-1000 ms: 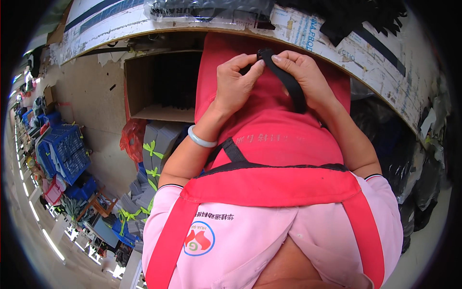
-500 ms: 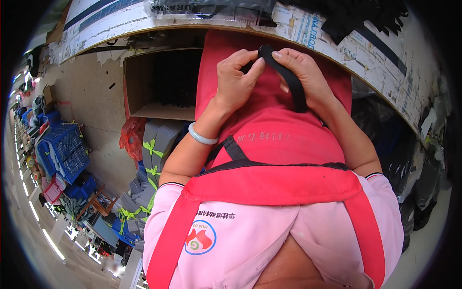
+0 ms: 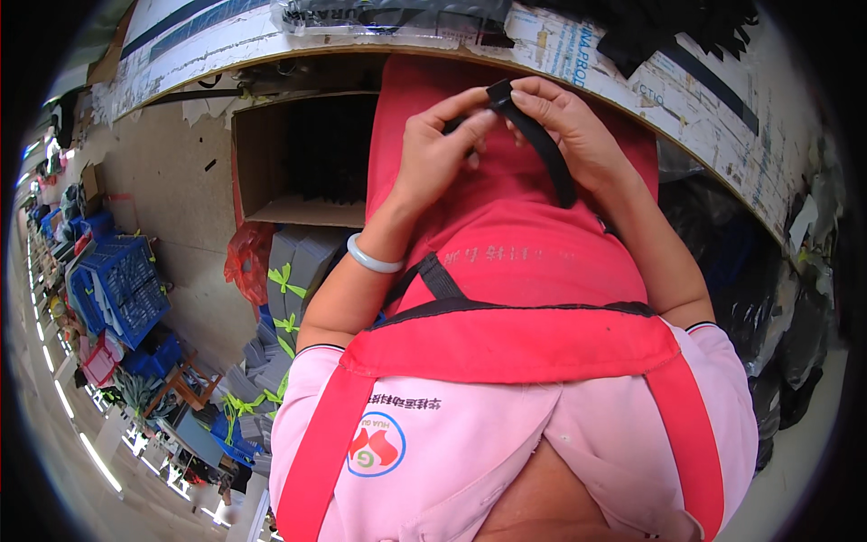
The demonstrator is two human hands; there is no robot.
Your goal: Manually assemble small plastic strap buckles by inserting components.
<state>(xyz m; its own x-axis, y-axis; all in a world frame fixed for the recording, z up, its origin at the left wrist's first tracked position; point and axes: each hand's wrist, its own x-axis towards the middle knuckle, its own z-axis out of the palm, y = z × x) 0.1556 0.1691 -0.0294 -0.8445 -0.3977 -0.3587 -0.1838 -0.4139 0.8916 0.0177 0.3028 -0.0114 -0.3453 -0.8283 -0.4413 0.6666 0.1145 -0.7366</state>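
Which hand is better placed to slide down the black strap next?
Probably right. The right hand lies along the strap where it trails down; the left hand pinches only its top end.

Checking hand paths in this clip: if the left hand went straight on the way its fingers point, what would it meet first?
The left hand points up and right along the black strap it pinches. It would probably meet the right hand first, whose fingertips hold the same strap end; depth is unclear.
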